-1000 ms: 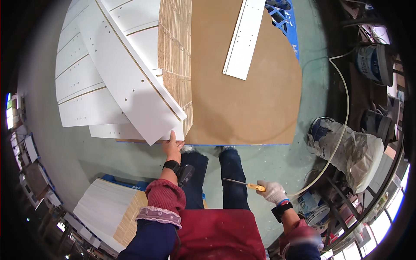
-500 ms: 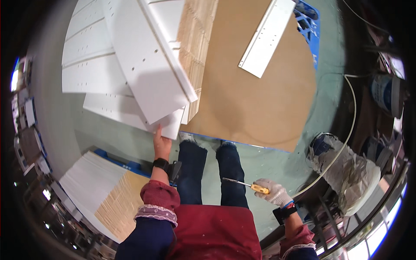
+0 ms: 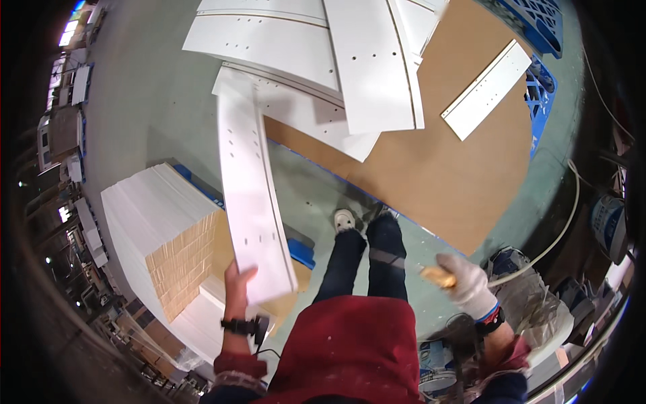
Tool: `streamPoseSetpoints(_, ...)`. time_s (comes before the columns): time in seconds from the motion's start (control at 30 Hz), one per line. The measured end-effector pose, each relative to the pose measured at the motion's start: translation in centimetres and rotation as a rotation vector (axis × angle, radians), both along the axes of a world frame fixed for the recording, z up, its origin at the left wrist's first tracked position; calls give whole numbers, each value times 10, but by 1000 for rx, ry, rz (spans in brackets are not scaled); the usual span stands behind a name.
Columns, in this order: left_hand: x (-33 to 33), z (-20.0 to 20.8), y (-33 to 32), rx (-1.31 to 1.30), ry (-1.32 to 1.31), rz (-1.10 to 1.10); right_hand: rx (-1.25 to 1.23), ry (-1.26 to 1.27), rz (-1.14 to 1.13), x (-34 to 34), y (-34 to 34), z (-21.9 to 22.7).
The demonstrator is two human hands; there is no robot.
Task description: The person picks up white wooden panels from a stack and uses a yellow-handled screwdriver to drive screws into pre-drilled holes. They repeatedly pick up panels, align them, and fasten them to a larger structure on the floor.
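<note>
My bare left hand (image 3: 237, 286) grips the near end of a long white board (image 3: 250, 175) with a groove along one edge and several small drilled holes. The board is held out in front of me, and its far end overlaps the pile of white boards (image 3: 309, 114); whether they touch I cannot tell. My gloved right hand (image 3: 471, 286), held off to the right over the floor, is closed round a screwdriver's yellow handle (image 3: 439, 277). Its metal shaft is lost in the blur now, though it showed earlier.
A brown sheet (image 3: 397, 182) on a blue pallet (image 3: 540, 87) bears the pile and one separate white board (image 3: 486, 91). To the left is a tall stack of white panels (image 3: 161, 202) on another pallet. A hose (image 3: 562, 232) and plastic-wrapped items (image 3: 538, 296) lie right.
My left hand has drawn a white board from the pile toward me. My view has turned left, bringing the panel stack nearer. The right hand still holds the screwdriver.
</note>
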State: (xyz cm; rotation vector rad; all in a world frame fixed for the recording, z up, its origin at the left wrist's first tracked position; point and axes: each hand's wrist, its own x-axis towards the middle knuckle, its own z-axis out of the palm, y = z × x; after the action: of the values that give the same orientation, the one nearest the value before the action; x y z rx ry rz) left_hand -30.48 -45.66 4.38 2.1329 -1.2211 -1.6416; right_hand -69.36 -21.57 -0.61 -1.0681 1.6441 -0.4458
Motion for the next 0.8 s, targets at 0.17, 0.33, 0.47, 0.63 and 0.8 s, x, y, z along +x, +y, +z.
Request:
streamPoseSetpoints(0.17,87,110,52,515,-30,-159,-111,697,320,29,-36,-2)
streamPoseSetpoints(0.33,93,125,69,734,27,-270,-183,448,244,54,-29,4)
streamPoseSetpoints(0.47,114,107,69,843,175,-264,318,56,194,77,4,33)
streamPoseSetpoints(0.63,141,76,80,1125,353,-24,101,-131,139,90,68,38)
streamPoseSetpoints(0.8,105,32,158,1438,1150,801,202,77,-168,127,122,38)
